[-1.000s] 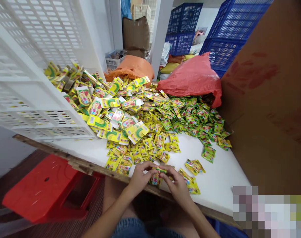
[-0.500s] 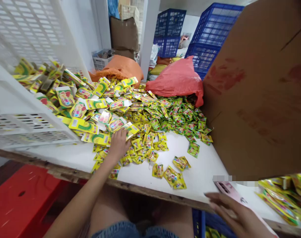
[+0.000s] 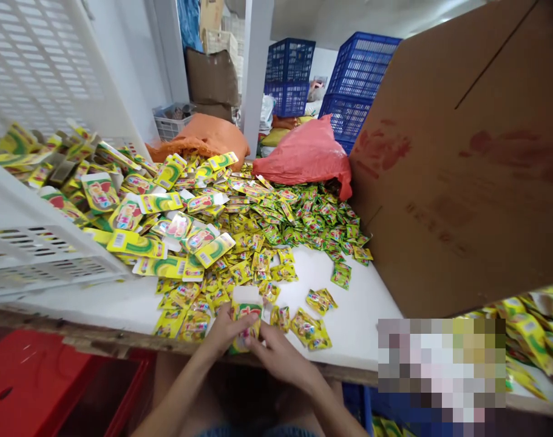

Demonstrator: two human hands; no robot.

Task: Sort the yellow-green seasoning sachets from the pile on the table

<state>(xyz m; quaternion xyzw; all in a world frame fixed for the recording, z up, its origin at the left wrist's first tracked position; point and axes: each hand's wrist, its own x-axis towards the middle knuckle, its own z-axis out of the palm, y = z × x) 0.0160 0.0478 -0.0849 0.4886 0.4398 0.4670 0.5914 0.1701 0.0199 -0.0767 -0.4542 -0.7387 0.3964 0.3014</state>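
Note:
My left hand and my right hand meet at the near edge of the white table, both closed on a flat yellow-green carton held upright between them. Just beyond lie small yellow sachets, a few loose ones near my right hand. A big heap of sachets fills the middle of the table. Flat printed cartons spill from the white crate on the left.
A large brown cardboard box stands on the right, with filled packs beyond its lower edge. A red sack and an orange sack lie behind the heap. Blue crates are stacked at the back. A red stool sits lower left.
My left hand took a flat carton from the pile and brought it to the table edge. My right hand came back from the far right and joined it on the carton.

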